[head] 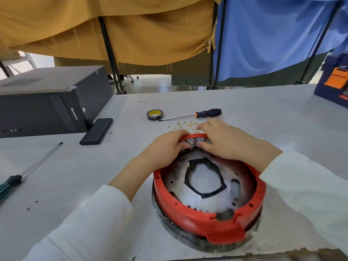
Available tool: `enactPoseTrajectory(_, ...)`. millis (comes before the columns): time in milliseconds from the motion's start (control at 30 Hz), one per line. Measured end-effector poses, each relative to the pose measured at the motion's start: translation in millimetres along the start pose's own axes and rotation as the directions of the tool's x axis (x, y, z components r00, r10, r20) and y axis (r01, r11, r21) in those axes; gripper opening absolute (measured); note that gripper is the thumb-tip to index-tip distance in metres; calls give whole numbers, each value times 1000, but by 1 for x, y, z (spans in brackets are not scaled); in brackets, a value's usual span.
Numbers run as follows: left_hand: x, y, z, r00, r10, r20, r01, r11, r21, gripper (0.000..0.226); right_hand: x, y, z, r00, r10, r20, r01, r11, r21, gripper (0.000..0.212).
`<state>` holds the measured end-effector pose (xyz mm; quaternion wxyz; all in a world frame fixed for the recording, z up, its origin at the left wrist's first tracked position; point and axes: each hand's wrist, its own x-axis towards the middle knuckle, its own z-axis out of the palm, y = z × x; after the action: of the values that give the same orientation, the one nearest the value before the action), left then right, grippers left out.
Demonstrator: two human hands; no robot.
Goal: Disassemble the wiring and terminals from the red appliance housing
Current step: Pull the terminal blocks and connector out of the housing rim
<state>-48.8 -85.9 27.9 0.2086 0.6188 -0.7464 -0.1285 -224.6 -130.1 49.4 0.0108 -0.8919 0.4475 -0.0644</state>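
Right at the near edge of the grey table (244, 113) sits the round red housing (209, 221), open side up, with a grey metal plate and a black-edged hole inside it. Both hands work at its far rim, where a row of small grey switch blocks (195, 141) is set into the red wall. The left hand (167, 146) curls its fingers over the rim and onto the left blocks, thumb on the outer side, so it grips that part of the rim. The right hand (222, 140) lies over the right end of the row, thumb pressed against a block and fingers bent over the rim; how firmly it pinches cannot be told. Both arms wear white sleeves.

Just beyond the hands lies a small heap of loose wires with brass terminals (185, 126). Farther back lie a roll of black tape (155, 115) and an orange-and-black screwdriver (195, 115), its tip near the roll. To the left lies a long green-handled screwdriver (24, 173), a black computer case (47, 100) and a flat black box (97, 131) beside it. A blue-and-orange toolbox (335, 81) stands at the far right.
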Motion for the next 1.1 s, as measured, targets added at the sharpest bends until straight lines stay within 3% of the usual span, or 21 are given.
enactPoseTrajectory(100, 4, 9, 3, 992, 115, 57, -113, 993, -35, 41, 4, -2, 3, 996, -79, 42, 74, 989, 129, 36)
enactPoseTrajectory(267, 9, 5, 1, 996, -46, 71, 45, 999, 11, 55, -1, 6, 8, 997, -31, 70, 25, 996, 83, 32)
enactPoseTrajectory(467, 11, 6, 7, 992, -110, 60, 102, 987, 121, 30, 0, 3, 15, 993, -107, 42, 103, 991, 89, 31)
enactPoseTrajectory(700, 13, 1, 11, 992, -83, 99, 69, 988, 136, 41, 5, 4, 31, 986, -154, -63, 149, 986, -79, 39)
enactPoseTrajectory(933, 16, -3, 17, 997, -63, 34, 47, 935, 352, 15, 5, 4, 39, 971, -185, -154, 156, 971, -181, 35)
enactPoseTrajectory(1100, 14, 0, 20, 998, -56, -21, 59, 906, 419, 17, 6, 2, 43, 970, -182, -161, 141, 962, -235, 37)
